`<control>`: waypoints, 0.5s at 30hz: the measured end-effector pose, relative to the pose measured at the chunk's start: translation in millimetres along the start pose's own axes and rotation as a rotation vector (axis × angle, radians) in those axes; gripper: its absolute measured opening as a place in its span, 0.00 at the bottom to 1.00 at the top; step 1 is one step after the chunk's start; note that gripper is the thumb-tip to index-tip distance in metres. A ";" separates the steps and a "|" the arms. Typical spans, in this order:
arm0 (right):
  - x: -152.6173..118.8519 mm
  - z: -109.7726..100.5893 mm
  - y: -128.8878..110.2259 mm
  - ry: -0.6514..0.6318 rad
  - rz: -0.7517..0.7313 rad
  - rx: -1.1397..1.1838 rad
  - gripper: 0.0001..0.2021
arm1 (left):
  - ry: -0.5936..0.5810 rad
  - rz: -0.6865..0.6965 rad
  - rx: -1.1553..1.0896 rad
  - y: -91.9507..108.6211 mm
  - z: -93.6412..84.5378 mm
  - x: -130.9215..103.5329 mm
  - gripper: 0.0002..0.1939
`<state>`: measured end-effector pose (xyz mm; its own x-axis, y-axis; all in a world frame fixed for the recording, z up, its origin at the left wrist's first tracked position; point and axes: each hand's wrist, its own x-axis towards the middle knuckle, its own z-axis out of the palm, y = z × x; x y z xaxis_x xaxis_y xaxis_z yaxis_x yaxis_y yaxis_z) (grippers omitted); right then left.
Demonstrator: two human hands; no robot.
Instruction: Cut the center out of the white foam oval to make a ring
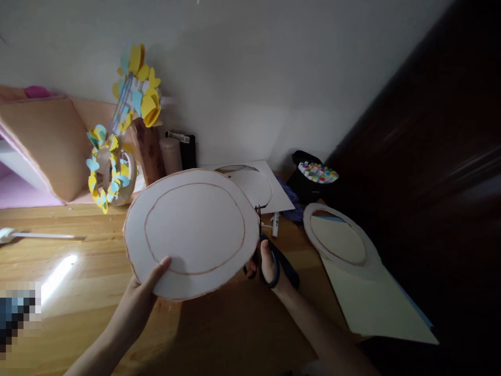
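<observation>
A white card disc (pixel 195 230) with a smaller brown circle drawn inside its edge is held up over the wooden table. My left hand (pixel 151 279) grips its lower left edge, thumb on top and fingers hidden beneath. In my right hand (pixel 268 263) are dark-handled scissors (pixel 279 261), with the fingers through the loops. The blades are at the disc's right edge; whether they touch it is hard to tell.
On the wooden table (pixel 97 313), a white ring (pixel 371 253) lies on pale yellow sheets (pixel 376 303) at right. Behind are a cut white sheet (pixel 277 188), a black marker case (pixel 309 188) and wreaths with yellow and blue petals (pixel 148 104). A pink box (pixel 47 146) stands left.
</observation>
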<state>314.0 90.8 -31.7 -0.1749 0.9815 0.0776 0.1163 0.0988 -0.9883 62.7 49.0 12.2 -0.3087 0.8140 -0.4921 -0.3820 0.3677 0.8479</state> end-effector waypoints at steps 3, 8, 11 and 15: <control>-2.0 -5.8 -10.4 -0.007 -0.031 -0.013 0.34 | -0.001 -0.007 -0.038 -0.2 0.4 2.7 0.16; -7.1 -10.9 -18.4 -0.091 -0.048 -0.081 0.32 | -0.003 0.034 -0.079 0.9 -0.6 8.3 0.13; -7.4 -11.7 -14.9 -0.090 -0.020 -0.074 0.32 | 0.014 0.035 -0.082 1.6 -0.4 7.6 0.12; -5.9 -13.8 -12.0 -0.112 -0.041 -0.137 0.33 | 0.003 0.018 -0.082 2.2 1.5 2.9 0.11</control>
<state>327.1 86.0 -18.4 -0.2894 0.9525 0.0947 0.2378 0.1673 -0.9568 62.2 52.9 12.9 -0.3187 0.8187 -0.4776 -0.4464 0.3149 0.8376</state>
